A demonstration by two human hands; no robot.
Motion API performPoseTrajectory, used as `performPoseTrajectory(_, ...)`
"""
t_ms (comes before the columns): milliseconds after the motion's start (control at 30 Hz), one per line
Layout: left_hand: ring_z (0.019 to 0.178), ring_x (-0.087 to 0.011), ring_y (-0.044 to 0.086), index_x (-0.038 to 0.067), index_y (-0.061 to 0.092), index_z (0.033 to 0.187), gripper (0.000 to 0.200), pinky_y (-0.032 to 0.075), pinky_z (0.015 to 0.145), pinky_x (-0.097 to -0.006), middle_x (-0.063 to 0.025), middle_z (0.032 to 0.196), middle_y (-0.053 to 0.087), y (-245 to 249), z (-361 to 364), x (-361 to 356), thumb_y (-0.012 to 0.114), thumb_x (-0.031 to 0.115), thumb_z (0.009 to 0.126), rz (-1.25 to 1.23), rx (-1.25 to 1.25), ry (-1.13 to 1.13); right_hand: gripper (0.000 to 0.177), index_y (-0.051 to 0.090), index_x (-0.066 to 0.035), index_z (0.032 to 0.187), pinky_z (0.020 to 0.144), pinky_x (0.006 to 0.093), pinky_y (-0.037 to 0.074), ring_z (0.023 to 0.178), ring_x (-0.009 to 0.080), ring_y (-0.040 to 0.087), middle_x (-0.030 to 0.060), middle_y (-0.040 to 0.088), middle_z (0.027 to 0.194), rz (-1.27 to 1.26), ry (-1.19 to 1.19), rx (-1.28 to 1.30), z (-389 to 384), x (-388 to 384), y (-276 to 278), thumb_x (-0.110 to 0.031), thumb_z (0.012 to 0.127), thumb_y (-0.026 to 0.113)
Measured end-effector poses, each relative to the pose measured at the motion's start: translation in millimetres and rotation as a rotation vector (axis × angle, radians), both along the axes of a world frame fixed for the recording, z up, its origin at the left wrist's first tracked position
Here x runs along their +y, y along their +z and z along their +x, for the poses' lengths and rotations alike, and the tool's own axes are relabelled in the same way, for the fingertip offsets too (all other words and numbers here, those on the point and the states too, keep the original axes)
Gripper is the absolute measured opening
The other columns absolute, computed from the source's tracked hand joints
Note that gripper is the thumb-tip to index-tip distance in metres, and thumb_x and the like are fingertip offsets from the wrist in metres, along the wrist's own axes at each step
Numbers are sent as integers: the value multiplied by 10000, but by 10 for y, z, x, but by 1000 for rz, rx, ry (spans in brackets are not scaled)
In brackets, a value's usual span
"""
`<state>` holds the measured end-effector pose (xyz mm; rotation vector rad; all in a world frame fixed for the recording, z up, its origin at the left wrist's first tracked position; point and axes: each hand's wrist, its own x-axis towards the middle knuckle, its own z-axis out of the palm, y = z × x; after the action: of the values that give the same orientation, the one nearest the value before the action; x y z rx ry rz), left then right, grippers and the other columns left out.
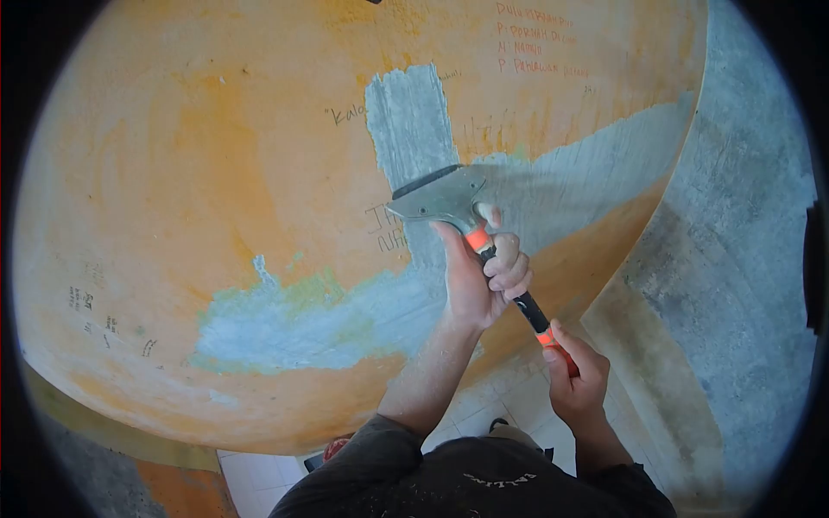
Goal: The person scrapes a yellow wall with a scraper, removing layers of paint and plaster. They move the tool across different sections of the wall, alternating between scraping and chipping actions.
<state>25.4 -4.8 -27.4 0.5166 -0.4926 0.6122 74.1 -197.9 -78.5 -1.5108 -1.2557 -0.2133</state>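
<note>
Both my hands hold a long-handled scraper (440, 198) with a wide metal head and a black and orange handle. My left hand (479, 281) is wrapped round the handle just below the head, with one finger stretched up by it. Lower down, my right hand (577, 371) grips the handle's end. The blade lies at the lower part of a bare grey strip on the orange painted wall (285, 155); whether its whole edge touches cannot be made out. Light dust covers my left hand and forearm.
A wide grey patch (319, 319) with ragged paint edges spreads below and left of the scraper. Handwriting (535, 39) marks the upper wall. A bluish-grey wall (734, 224) stands at the right. White floor tiles (259, 475) show below, with a red object (338, 445) near my left sleeve.
</note>
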Motion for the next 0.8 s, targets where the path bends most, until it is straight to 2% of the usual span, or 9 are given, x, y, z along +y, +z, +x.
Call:
performPoseTrajectory(133,433,-60,278,171,484,1090,656,266,384,-225,57,567,298,102,46,91,213,743,916,57,-63,-27,315,639,30,1179,577,275,491,651,201,653,161,692,844,55,7,22,-10,84,130,1,866,645)
performPoseTrajectory(200,439,-61,282,172,486,1084,655,267,386,-227,56,571,300,92,44,51,211,742,918,99,-91,-10,312,638,33,1181,577,271,487,644,195,647,165,691,842,48,-13,-50,8,76,121,-1,871,643)
performPoseTrajectory(300,421,-58,275,171,473,1062,639,268,383,-238,68,559,284,-47,-64,-35,217,739,920,-19,42,26,320,631,36,1192,562,278,476,631,191,634,163,684,832,-22,5,18,-69,-19,29,-9,876,646)
performPoseTrajectory(333,413,-58,273,171,472,1064,633,272,383,-237,72,555,279,-22,-44,-11,223,735,921,57,-8,29,320,631,36,1192,562,278,476,631,191,634,163,684,832,-11,9,11,-60,18,69,-9,876,646)
performPoseTrajectory(467,413,-61,277,168,470,1076,636,281,382,-237,73,557,281,278,22,106,218,732,923,100,-66,2,340,622,33,1212,556,282,470,621,193,625,154,679,825,3,-18,-9,-88,78,273,-10,875,649)
performPoseTrajectory(567,409,-63,268,172,484,1090,653,287,388,-239,73,552,282,229,-48,-5,211,741,918,-29,13,10,340,627,27,1210,571,273,479,641,202,639,157,687,840,1,-21,-7,-78,10,250,-14,873,652)
performPoseTrajectory(633,421,-65,275,176,504,1098,664,292,399,-240,68,558,286,-10,-43,-22,213,744,917,-32,2,-6,334,632,21,1206,586,267,487,670,208,657,166,696,869,-54,-32,-14,-132,-62,138,-7,873,646)
performPoseTrajectory(667,428,-64,280,176,511,1102,666,291,402,-239,65,562,290,-78,-27,0,219,745,917,15,-28,-7,329,632,19,1207,600,268,495,692,210,670,167,704,897,15,-20,-71,-96,-24,68,-7,878,637)
performPoseTrajectory(800,438,-63,291,169,500,1090,660,285,400,-237,57,567,300,292,45,111,232,746,915,59,-100,-59,323,635,17,1206,583,290,486,649,199,643,139,698,867,-13,-42,-8,-50,82,344,-24,885,638)
